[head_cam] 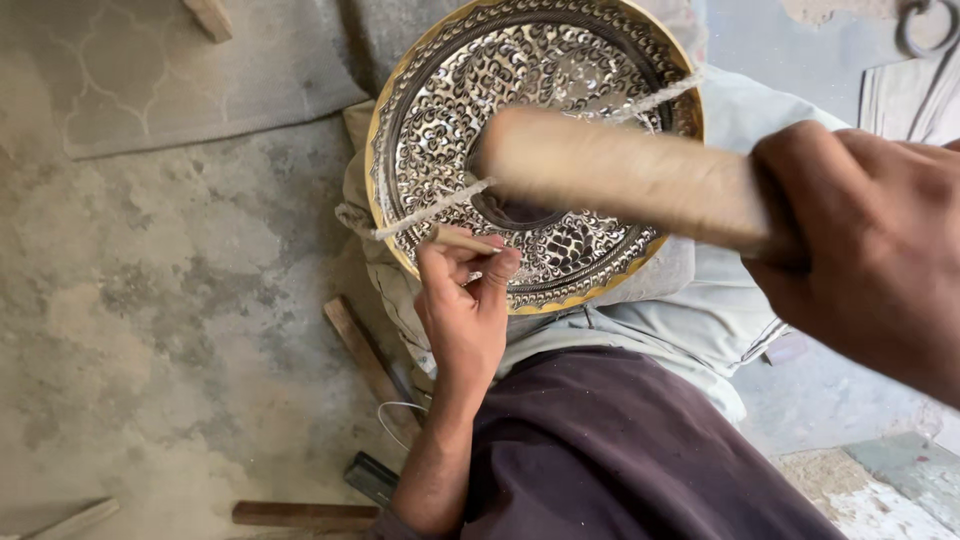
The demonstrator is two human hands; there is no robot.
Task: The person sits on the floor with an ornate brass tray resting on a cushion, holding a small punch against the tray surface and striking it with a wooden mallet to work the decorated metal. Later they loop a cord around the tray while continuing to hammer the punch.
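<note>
A round brass plate (430, 110) with dense engraved black-and-silver patterns and a gold scalloped rim rests on a cloth-covered lap. A white string (430, 210) crosses its face. My left hand (465, 310) pinches a small wooden-handled chisel (462, 239) against the plate's lower rim area. My right hand (870, 250) grips a thick wooden mallet (620, 170), raised and blurred above the plate's centre.
Pale cloth (700, 320) lies under the plate over dark trousers (620, 450). Wooden sticks (360, 350) and a dark tool (370, 475) lie on the rough concrete floor (150, 300). A grey mat (180, 70) sits at the upper left.
</note>
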